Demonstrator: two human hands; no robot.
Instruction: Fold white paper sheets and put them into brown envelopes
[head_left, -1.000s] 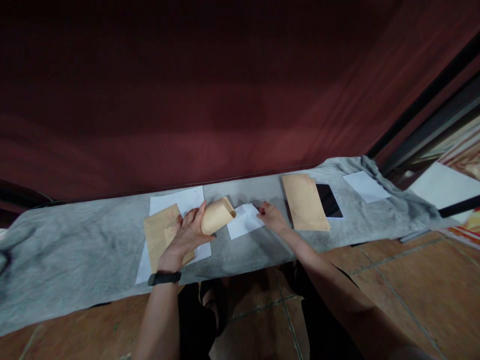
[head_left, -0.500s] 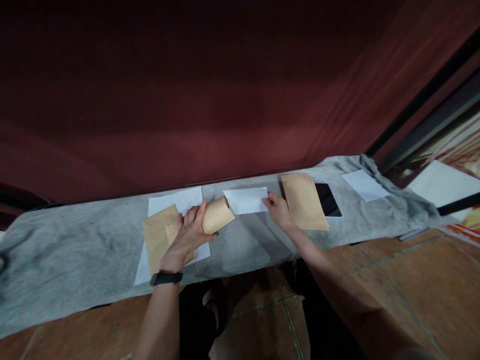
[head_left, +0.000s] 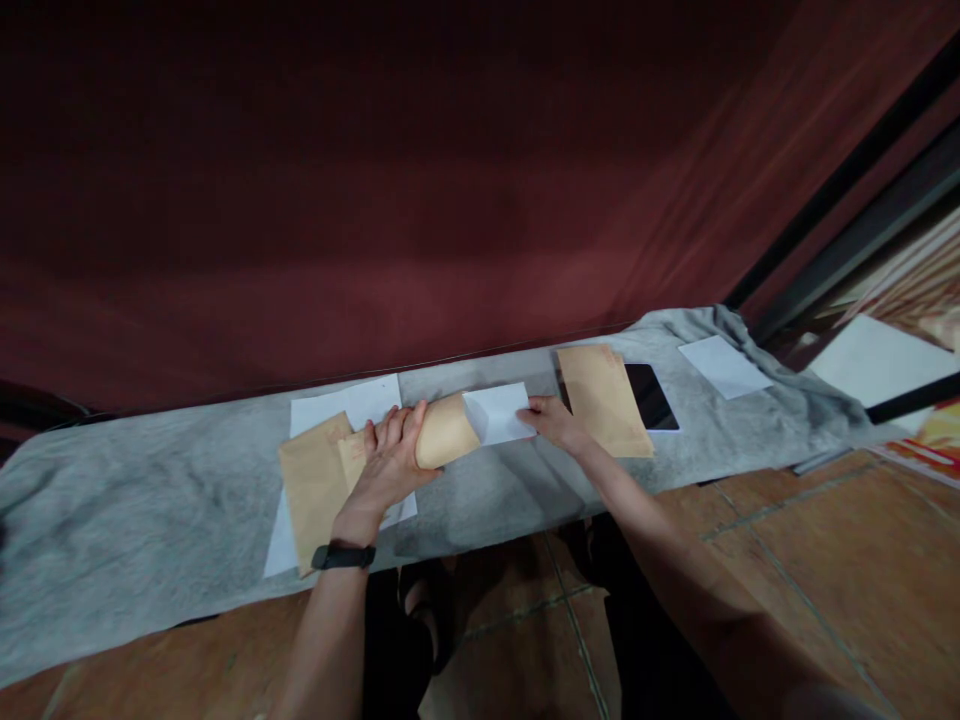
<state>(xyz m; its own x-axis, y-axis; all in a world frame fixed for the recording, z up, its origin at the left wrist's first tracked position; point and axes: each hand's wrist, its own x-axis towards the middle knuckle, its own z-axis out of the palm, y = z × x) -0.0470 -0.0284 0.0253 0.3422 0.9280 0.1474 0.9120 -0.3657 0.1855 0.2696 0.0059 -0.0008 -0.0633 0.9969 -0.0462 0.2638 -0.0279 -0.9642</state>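
My left hand [head_left: 391,458], with a dark band on its wrist, is closed around a brown paper envelope [head_left: 448,432]. The envelope bulges, its mouth facing right. My right hand [head_left: 553,420] pinches the right end of a folded white paper [head_left: 496,414]. That paper's left end lies in the envelope's mouth; how deep it goes is hidden. Under and left of my left hand lies another brown envelope [head_left: 313,490], on top of white sheets [head_left: 352,402].
Right of my right hand are stacked brown envelopes [head_left: 606,405], partly over a dark-screened tablet or phone [head_left: 651,398]. A white sheet [head_left: 724,366] lies farther right. Grey cloth [head_left: 165,500] covers the narrow surface, with a dark red panel [head_left: 450,200] behind it.
My right hand has moved the white paper slightly, and its left end now sits in the envelope's mouth. My left hand has shifted a little right with the envelope, which bulges more.
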